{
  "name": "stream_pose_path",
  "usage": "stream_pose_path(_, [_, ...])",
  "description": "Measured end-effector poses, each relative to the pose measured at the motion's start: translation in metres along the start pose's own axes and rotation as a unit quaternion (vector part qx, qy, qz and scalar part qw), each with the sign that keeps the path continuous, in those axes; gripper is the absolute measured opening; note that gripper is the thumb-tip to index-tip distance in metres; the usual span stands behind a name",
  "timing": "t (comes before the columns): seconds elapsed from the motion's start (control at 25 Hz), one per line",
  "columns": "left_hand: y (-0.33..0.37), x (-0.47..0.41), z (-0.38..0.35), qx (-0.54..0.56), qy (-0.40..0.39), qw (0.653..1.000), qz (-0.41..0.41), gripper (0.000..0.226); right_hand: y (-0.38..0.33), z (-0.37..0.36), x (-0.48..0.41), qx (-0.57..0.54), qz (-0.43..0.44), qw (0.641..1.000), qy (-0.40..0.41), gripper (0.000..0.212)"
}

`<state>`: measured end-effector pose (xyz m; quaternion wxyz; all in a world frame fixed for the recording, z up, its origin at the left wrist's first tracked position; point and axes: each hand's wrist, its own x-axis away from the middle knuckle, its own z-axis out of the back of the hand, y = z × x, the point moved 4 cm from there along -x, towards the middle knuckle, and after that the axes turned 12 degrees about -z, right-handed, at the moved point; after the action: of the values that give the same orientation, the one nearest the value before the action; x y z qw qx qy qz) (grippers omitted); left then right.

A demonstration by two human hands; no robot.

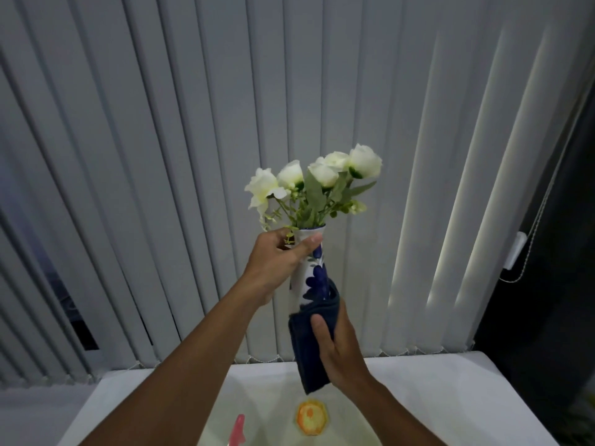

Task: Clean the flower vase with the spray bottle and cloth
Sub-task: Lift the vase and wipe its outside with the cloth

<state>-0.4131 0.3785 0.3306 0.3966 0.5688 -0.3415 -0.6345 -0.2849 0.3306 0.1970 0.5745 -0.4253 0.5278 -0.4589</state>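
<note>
Pink spray bottle (237, 428) below, left hand (277, 265) pinching vase (314, 272) neck, right hand (338, 346) pressing cloth (310, 346) around base (could slip, flowers (315, 178) spilling)

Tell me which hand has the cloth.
The right hand: it presses the dark blue cloth around the vase's lower body. The left hand grips the bare neck.

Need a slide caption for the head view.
Left hand grips vase neck; right hand wipes base with cloth.
</note>
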Motion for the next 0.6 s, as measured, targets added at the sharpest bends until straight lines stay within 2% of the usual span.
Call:
stream_pose_path(0.12, [0.001, -0.001, -0.001, 0.024, -0.034, 0.999, -0.004, 0.008, -0.009, 0.003, -0.013, -0.060, -0.054, 0.997, -0.002, 0.030])
stream_pose_path(0.28, [0.008, -0.005, -0.004, 0.013, -0.084, 0.996, -0.009, 0.009, -0.050, 0.009, -0.037, -0.043, -0.080, 0.996, 0.001, 0.037])
stream_pose_path(0.4, [0.014, -0.013, 0.001, 0.039, -0.060, 0.997, 0.007, 0.010, -0.064, 0.015, -0.053, -0.072, -0.119, 0.990, -0.018, 0.045])
stream_pose_path(0.6, [0.015, -0.020, 0.011, 0.102, -0.041, 0.994, 0.022, 0.008, -0.045, 0.018, -0.043, -0.148, -0.273, 0.948, -0.075, 0.064])
